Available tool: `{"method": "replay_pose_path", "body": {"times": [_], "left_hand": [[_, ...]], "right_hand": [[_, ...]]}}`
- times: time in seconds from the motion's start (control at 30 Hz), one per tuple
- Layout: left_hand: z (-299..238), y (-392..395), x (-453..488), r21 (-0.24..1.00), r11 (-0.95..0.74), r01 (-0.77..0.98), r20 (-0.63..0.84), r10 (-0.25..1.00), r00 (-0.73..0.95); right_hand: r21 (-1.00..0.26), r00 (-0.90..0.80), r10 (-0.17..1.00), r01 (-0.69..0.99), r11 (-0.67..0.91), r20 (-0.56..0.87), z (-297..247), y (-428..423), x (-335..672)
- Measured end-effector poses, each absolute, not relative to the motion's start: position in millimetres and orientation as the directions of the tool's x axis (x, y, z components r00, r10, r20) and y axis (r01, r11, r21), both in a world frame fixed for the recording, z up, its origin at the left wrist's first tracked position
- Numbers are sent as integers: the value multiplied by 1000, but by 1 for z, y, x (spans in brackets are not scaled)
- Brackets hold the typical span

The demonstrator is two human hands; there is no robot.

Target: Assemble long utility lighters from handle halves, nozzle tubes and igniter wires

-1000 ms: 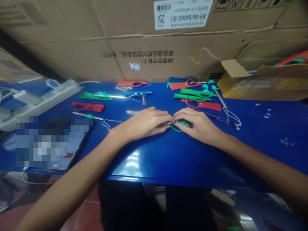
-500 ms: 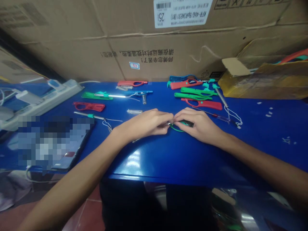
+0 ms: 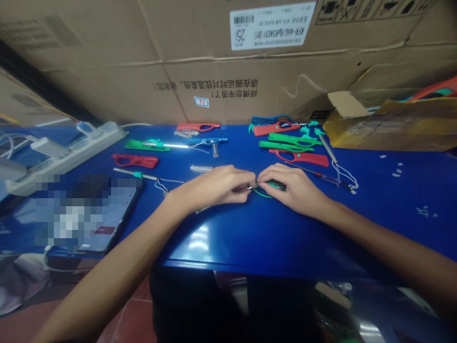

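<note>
My left hand [image 3: 228, 185] is closed around a thin metal lighter tube [image 3: 203, 209]; one end pokes out below the wrist and a bit of metal shows at the fingertips. Fingers pinched, my right hand [image 3: 293, 187] grips a green lighter casing [image 3: 263, 193], whose curved edge shows below the fingers. Both sets of fingertips meet over the casing's left end, and the exact contact is hidden. A clear plastic fuel tank [image 3: 200, 168] lies just behind my left hand. Behind my right hand is a screwdriver [image 3: 326, 178] with a see-through handle.
Red lighter casings [image 3: 303, 157] and green ones [image 3: 291, 144] lie at the back right. To the left are a wired metal tube [image 3: 123, 172], a red casing [image 3: 137, 161], a tablet [image 3: 117, 219] and a power strip [image 3: 67, 155]. An open carton [image 3: 392, 128] stands at right.
Both hands stay together over the green casing with almost no visible movement. The whole view has shifted slightly downward in the picture.
</note>
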State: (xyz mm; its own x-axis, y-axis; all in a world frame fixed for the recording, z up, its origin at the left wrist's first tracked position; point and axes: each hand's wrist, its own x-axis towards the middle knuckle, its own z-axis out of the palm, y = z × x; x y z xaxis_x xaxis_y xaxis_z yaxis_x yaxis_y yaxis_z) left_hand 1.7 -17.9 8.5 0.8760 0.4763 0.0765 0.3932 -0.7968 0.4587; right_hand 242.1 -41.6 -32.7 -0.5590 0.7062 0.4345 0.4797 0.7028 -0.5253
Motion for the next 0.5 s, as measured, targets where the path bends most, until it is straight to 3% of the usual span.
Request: {"method": "replay_pose_path", "body": {"times": [0.3,0.5], "left_hand": [[8,-11,-5,334,-855,396,146,462,875],[9,-13,-4,338,-855,393,174,467,867]], "right_hand": [[-497,-591,706,510,702,390,-27,-43,245],[-422,-589,714,577,699,378,-26,-47,245]]}}
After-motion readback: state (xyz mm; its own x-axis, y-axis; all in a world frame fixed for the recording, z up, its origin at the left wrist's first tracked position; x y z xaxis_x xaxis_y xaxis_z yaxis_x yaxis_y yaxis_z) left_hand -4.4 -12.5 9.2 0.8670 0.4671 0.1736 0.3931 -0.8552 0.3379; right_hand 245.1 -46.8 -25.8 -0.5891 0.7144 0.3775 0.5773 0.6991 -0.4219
